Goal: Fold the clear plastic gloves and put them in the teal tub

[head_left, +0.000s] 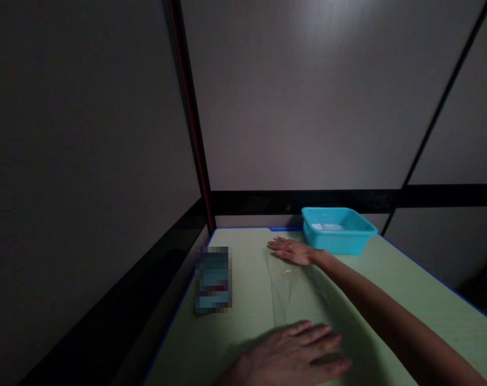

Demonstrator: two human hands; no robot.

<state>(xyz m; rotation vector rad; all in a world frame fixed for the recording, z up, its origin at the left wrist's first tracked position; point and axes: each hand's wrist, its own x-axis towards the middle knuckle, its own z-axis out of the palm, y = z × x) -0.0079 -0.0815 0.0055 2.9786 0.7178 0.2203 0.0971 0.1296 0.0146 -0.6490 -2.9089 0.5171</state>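
A clear, thin plastic sheet or bag (281,289) lies flat on the pale green table (243,332); which of the two I cannot tell. My right hand (294,251) reaches far across and rests palm down at its far end, fingers stretched out to the left. Close to me, my left hand (292,356) is laid palm down at the near end of the plastic, with its fingers spread and pointing right. Neither hand grips anything. Part of the plastic is hidden under my hands.
A turquoise plastic basin (340,244) stands at the far right, with something white (327,227) inside. To the left lies a flat rectangular item (213,281), blurred out. Dark-trimmed wall panels (300,118) rise behind the table and along its left side.
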